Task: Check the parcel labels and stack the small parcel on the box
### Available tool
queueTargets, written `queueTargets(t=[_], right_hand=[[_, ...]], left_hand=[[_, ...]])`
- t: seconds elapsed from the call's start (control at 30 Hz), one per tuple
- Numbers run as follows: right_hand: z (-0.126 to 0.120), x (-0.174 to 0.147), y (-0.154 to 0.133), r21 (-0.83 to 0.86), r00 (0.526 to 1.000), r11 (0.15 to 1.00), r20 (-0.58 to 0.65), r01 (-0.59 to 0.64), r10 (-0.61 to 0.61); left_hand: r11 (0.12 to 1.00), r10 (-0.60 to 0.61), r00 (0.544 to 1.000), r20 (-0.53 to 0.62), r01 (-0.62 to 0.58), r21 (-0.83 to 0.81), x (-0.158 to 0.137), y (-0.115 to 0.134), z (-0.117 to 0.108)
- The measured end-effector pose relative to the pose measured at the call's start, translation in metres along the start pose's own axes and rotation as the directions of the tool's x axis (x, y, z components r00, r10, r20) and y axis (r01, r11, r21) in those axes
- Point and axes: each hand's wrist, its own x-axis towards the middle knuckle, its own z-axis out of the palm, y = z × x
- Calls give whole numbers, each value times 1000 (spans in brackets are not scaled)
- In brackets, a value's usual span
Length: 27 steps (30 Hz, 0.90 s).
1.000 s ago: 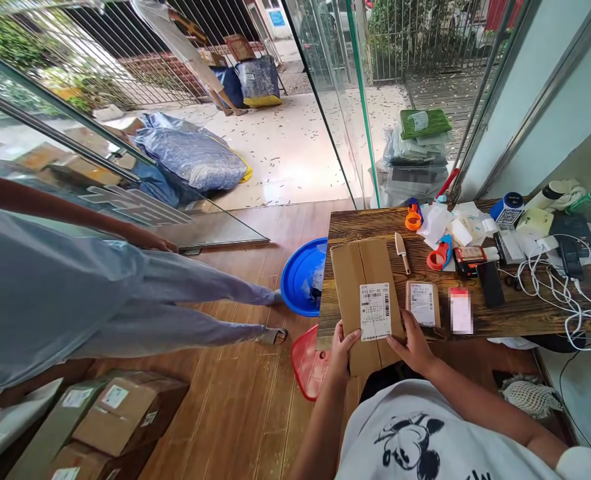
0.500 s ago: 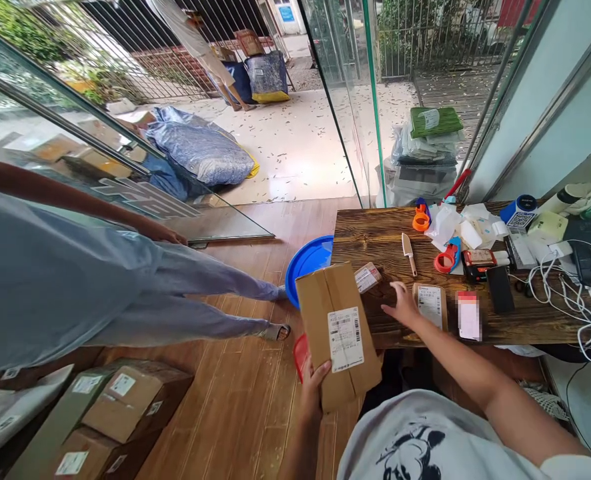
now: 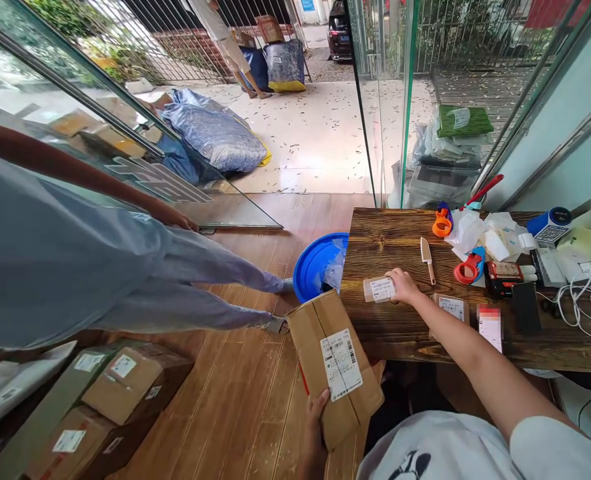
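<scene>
My left hand [image 3: 318, 415] grips the lower left edge of a brown cardboard box [image 3: 320, 333] with a white shipping label [image 3: 342, 365]. The box is held tilted in front of the desk's near left corner. On the dark wooden desk [image 3: 375, 250], my right hand [image 3: 402, 287] has its fingers closed on the right end of a small labelled parcel [image 3: 378, 289]. A second labelled parcel [image 3: 450, 308] lies partly under my right forearm. A knife with a pale handle [image 3: 427, 260] rests just beyond my right hand.
A blue bin [image 3: 303, 270] stands left of the desk. Tape dispensers [image 3: 469, 268], a phone [image 3: 526, 308] and tangled white cables [image 3: 570, 293] occupy the desk's right side. Another person [image 3: 140, 273] stands at the left by the glass door. Stacked boxes [image 3: 125, 387] sit lower left.
My right hand has moved from above the desk onto the small parcel and closed on it; the parcel now lies turned more level. The held box has tilted and dropped slightly. The view has shifted.
</scene>
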Motion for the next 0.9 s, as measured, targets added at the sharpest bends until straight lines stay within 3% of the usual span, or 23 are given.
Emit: queueTargets(t=[0.07, 0.2, 0.33, 0.4, 0.5, 0.63, 0.77, 0.83, 0.9], right_hand=[[-13, -19, 4, 33, 1000, 999, -24, -12, 13], [-43, -53, 0, 184, 995, 983, -95, 10, 8], [-69, -78, -17, 206, 997, 979, -69, -10, 25], [-77, -87, -27, 187, 998, 981, -32, -53, 60], [-78, -95, -39, 181, 994, 978, 2, -105, 106], [-57, -89, -51, 180, 995, 980, -37, -84, 92], [-27, -73, -58, 157, 996, 986, -56, -60, 69], [-19, -77, -54, 155, 991, 987, -119, -50, 69], [-15, -95, -43, 126, 942, 984, -297, -126, 159]], left_hand=[[1000, 2, 999, 46, -1, -15, 7, 4, 10], [999, 48, 968, 245, -48, -5, 23, 27, 45], [985, 26, 931, 364, -86, 150, 43, 45, 87], [942, 55, 912, 406, -181, 282, 55, 47, 100], [798, 272, 867, 417, -445, 405, 68, 44, 107], [643, 554, 776, 301, -628, 438, 71, 33, 99], [542, 669, 680, 300, -723, 429, 54, 23, 94], [426, 723, 583, 370, -799, 424, 40, 19, 95], [295, 738, 455, 498, -882, 368, 27, 12, 96]])
